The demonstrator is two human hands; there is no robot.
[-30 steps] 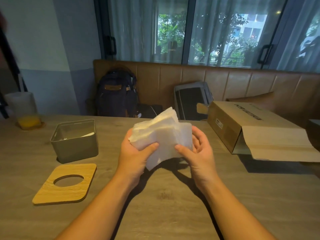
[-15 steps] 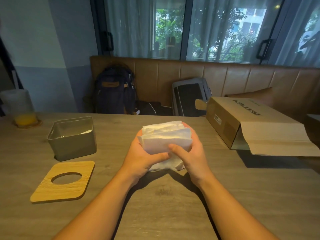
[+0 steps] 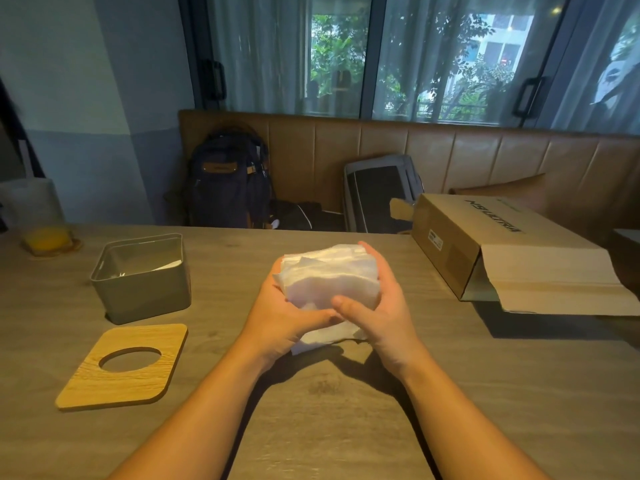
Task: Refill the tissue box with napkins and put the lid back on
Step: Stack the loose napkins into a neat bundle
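Over table: left grip, right grip clasp napkin stack, long axis crosswise

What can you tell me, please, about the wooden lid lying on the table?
The wooden lid is a flat, light wood-grain square with rounded corners and an oval hole in its middle. It lies flat on the table, off the open grey tissue box and in front of it, with a narrow gap between. Only the table touches it; the left hand and right hand hold the napkins.
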